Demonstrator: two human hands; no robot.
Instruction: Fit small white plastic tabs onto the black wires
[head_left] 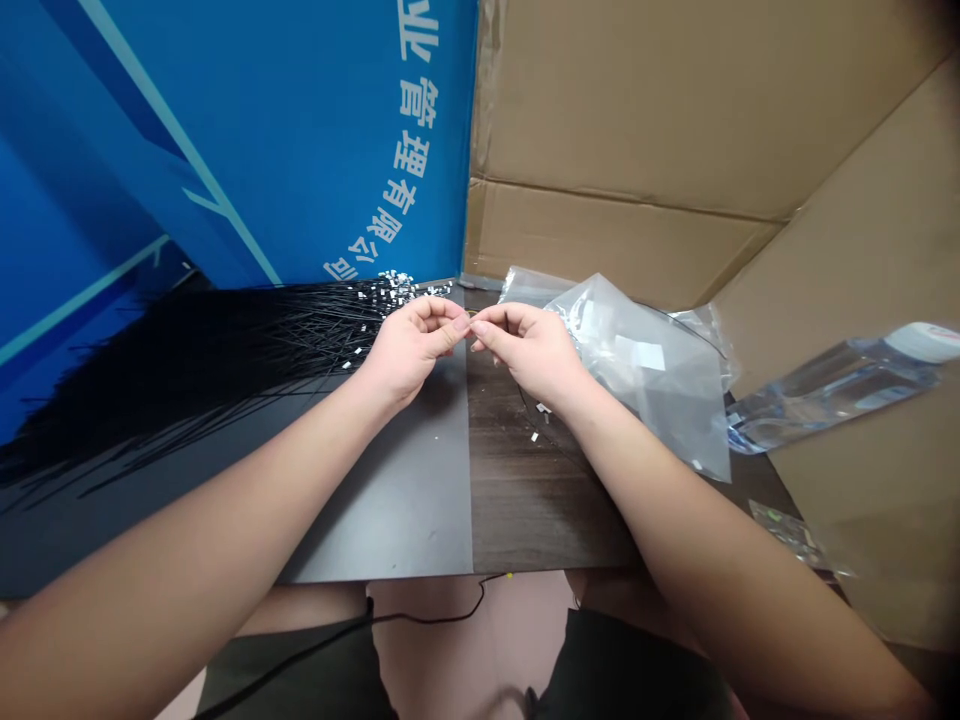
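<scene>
Pinched something too tiny to tell (469,321) between left hand (411,352) and right hand (527,352); black cables (225,340) fanned out leftward, lengthwise, nearer the left hand.

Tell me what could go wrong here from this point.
The small metal pieces lying loose on the dark wood board near the right hand could get brushed aside and lost. The black wires, fanned out beyond the left hand, might tangle if one is pulled from the bunch. The clear plastic bag beside the right wrist could slide over those pieces and hide them.
</scene>
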